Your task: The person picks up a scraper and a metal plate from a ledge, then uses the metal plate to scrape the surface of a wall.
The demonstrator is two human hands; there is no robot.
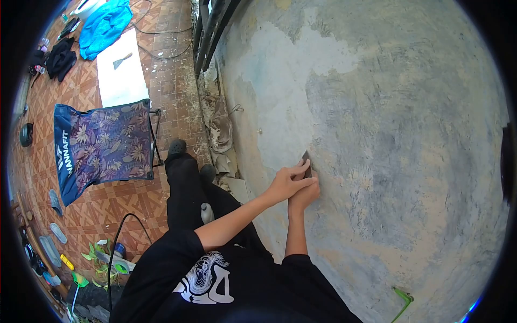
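Both hands are together against a patchy grey plaster wall (366, 134). My left hand (288, 183) reaches in from the left, its fingers pressing on a dark flat scraper (306, 156). Below it, my right hand (305, 196) is closed around the scraper's lower part, touching the left hand. Only the dark blade end and a short stretch between the fingers show; the rest of the scraper is hidden. Where the blade meets the wall, pale smooth plaster borders rougher grey and beige patches.
A folding chair (107, 142) stands on the tiled floor at left. Behind it, a white board (116, 83) carries a putty knife (123, 61) beside blue cloth (105, 27). Dark metal bars (207, 35) flank the wall. A green bracket (403, 302) is at lower right.
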